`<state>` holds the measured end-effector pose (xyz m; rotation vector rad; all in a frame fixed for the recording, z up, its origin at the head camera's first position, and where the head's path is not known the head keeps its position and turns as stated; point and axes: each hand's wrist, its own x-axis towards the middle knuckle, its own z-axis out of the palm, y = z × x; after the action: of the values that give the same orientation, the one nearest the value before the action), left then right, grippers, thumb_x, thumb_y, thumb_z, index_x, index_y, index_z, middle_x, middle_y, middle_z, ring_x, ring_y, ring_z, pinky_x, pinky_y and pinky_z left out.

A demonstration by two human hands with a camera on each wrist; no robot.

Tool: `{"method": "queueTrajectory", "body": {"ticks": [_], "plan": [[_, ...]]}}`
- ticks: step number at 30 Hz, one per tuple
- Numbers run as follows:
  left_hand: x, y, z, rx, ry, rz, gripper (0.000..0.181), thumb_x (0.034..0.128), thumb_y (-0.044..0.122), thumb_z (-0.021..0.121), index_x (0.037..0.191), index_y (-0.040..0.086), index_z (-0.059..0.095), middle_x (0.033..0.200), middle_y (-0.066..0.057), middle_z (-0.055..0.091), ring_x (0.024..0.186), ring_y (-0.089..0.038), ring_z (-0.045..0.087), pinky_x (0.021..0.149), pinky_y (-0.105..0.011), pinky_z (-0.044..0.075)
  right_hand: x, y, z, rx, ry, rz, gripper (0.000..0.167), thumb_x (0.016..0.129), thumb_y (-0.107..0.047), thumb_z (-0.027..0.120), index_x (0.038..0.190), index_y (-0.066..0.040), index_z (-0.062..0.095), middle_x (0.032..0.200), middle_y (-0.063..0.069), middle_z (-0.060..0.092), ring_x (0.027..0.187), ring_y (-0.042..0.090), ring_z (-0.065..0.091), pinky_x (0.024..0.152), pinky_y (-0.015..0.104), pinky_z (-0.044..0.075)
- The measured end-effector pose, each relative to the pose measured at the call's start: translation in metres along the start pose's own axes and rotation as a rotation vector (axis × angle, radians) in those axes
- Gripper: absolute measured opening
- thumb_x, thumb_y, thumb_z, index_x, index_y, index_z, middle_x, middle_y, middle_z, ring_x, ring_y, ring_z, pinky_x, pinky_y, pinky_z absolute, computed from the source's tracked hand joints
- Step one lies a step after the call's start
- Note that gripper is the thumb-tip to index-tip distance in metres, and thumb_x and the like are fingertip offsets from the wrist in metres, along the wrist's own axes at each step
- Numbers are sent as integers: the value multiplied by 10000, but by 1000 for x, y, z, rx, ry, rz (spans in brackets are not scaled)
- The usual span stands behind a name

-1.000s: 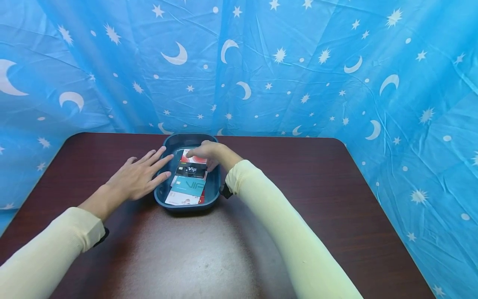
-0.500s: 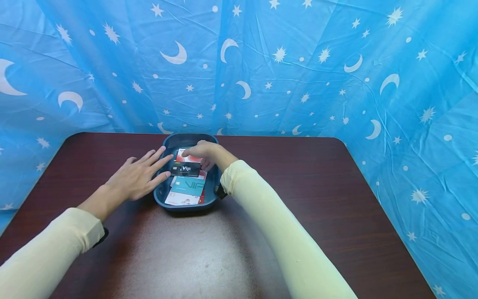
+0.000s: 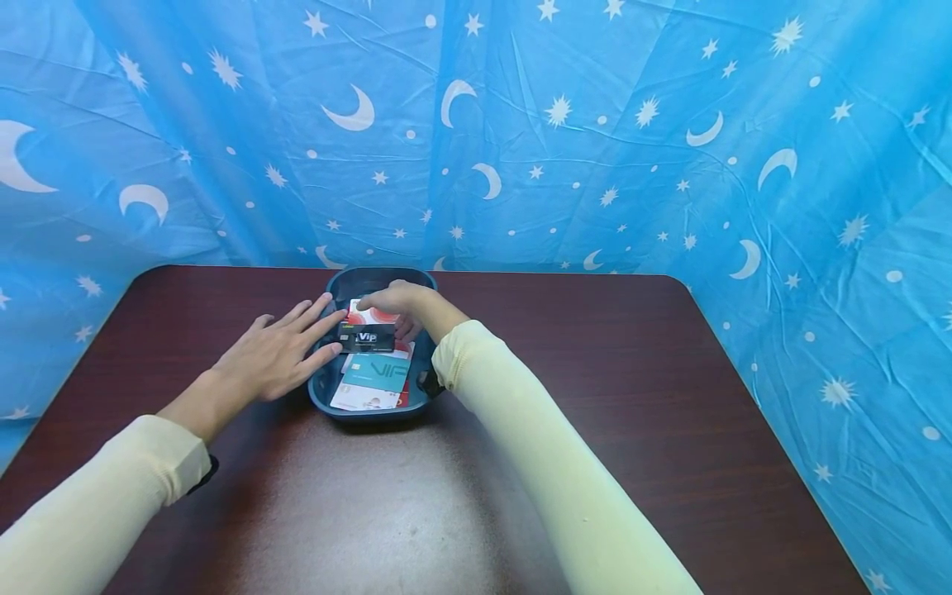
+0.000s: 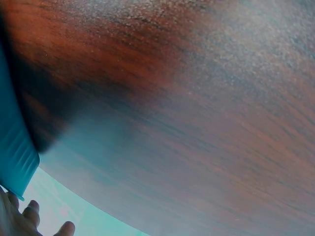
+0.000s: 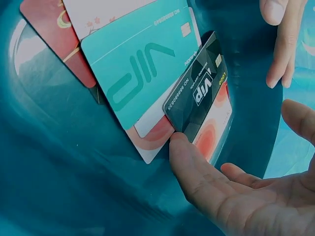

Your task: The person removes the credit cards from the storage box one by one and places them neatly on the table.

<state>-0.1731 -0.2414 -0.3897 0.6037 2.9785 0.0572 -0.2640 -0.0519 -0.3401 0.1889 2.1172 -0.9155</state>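
Note:
A dark teal tray (image 3: 379, 413) holds several overlapping cards. Among them are a black Vip card (image 5: 197, 91), a teal VIP card (image 5: 140, 61) and a red-and-white card (image 3: 372, 312). My left hand (image 3: 264, 357) lies over the tray's left rim, fingers spread and holding nothing. My right hand (image 3: 416, 307) reaches in over the right side. In the right wrist view, one of its fingertips touches the edge of the black card, while the thumb stands apart from the cards. The black card lies tilted against the red-and-white one.
The tray stands on a dark brown wooden table (image 3: 595, 397), close to its far edge. Behind hangs a blue curtain (image 3: 521, 132) with white moons and stars. A red card (image 5: 56, 39) lies at the near end of the pile.
My right hand has moved left inside the tray. The black card and the red-and-white card have slid left with it, away from the teal card. My left hand has stayed put.

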Motion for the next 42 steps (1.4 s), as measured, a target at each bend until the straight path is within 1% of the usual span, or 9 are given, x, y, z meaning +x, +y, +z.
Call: {"method": "queueTrajectory", "body": {"ticks": [7,13,18,24,29,32,36,38,42], "plan": [[1,0,1,-9,-9,-13,696,1020,520,393,1582,131,262,1633,-213,155,1448,-467,249,1057,-721,280,4,2,0,43,16,-17,715,958,-428,618,1539,-146,311,1290,215,570,1126,333,636,934,423,545],[1,0,0,-9,-16,-13,690,1028,527,373,1587,140,252,1636,-209,149,1449,-467,246,1060,-720,275,5,3,0,3,16,-38,732,955,-464,605,1547,-153,309,1324,167,564,1136,316,626,944,440,536],[2,0,1,-5,-24,-10,683,1034,530,360,1590,149,245,1637,-208,147,1448,-469,247,1056,-719,282,7,5,-1,-20,34,-44,722,950,-488,600,1531,-143,347,1282,154,595,1123,297,633,957,444,523],[1,0,1,-7,-24,-13,705,1021,546,368,1588,145,246,1637,-209,144,1449,-469,243,1060,-723,272,9,6,1,25,88,-50,728,930,-463,639,1524,-154,352,1235,137,587,1137,292,610,952,459,522],[1,0,0,-3,-20,-12,707,1019,545,370,1585,137,255,1637,-210,144,1449,-469,244,1061,-724,270,9,6,2,79,113,-73,724,938,-360,667,1534,-130,326,1254,141,575,1112,310,637,917,451,547],[2,0,0,-3,-20,-13,703,1022,542,368,1586,139,253,1637,-210,145,1448,-468,247,1060,-723,272,10,5,4,75,149,-82,613,932,-262,691,1457,-89,427,1199,123,602,1052,286,669,878,427,568],[2,0,1,2,-15,-13,698,1025,540,365,1587,141,251,1637,-209,146,1447,-464,255,1058,-720,279,12,2,5,21,204,-99,299,914,-129,705,1195,-55,632,1028,77,641,893,228,700,790,367,596],[2,0,1,6,-12,-13,698,1026,537,366,1586,137,253,1637,-210,147,1446,-463,259,1055,-719,284,13,1,6,-30,220,-112,176,911,-84,697,1083,-51,676,942,62,636,805,205,695,749,335,602],[1,-1,1,6,-10,-8,694,1027,530,368,1585,132,256,1637,-209,146,1445,-463,262,1050,-718,294,15,0,9,-110,229,-148,69,928,-33,648,984,-33,687,852,58,618,684,183,669,719,299,602]]}}
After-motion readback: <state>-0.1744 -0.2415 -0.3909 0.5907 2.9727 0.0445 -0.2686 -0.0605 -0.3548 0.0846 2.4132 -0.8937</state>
